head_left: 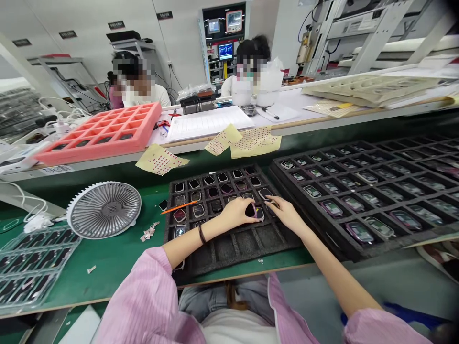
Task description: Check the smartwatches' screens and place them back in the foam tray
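Observation:
A black foam tray [225, 248] with square compartments lies before me, several of them holding watch-like cases with dark faces. My left hand [238, 212] is closed round a dark-faced watch case [250, 210] over the tray's right part. Just to the right, my right hand [285, 210] reaches over the tray's right edge, its thumb and forefinger near a case [264, 193] in a compartment. Whether those fingers hold anything is too small to tell. An orange stick [178, 207] rests across the tray's left side.
A larger black tray [344, 215] of cases stands at the right. At the left are a round fan [105, 210], small pale scraps [148, 232] and clear plastic trays [34, 267]. The raised shelf bears a pink foam tray [143, 138]; people sit beyond it.

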{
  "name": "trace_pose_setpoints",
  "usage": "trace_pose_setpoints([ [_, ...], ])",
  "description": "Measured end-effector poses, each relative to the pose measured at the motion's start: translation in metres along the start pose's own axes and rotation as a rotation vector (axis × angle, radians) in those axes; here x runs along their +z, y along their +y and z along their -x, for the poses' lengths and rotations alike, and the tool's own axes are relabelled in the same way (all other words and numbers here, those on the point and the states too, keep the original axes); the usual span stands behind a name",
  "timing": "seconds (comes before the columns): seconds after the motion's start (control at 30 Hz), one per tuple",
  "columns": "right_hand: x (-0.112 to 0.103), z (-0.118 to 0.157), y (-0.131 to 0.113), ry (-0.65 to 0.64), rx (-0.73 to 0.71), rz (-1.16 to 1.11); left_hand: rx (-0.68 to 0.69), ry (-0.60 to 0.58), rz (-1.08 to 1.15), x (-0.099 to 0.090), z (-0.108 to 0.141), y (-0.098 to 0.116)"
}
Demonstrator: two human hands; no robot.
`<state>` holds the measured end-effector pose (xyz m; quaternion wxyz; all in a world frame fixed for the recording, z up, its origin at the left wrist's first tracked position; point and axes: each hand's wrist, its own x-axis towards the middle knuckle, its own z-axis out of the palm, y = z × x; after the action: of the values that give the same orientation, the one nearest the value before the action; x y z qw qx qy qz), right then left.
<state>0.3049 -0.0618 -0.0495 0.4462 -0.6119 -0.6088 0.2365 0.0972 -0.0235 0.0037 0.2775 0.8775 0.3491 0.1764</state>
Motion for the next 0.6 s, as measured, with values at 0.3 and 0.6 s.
trace_pose_setpoints([
  [0.3,0.015,0.041,-0.030,0.062,-0.373,0.377,-0.058,0.157,-0.304,-0.043,0.150,-0.013],
  [0.6,0.060,0.066,-0.077,-0.103,-0.508,0.245,-0.057,0.010,-0.285,-0.014,0.211,-0.010],
])
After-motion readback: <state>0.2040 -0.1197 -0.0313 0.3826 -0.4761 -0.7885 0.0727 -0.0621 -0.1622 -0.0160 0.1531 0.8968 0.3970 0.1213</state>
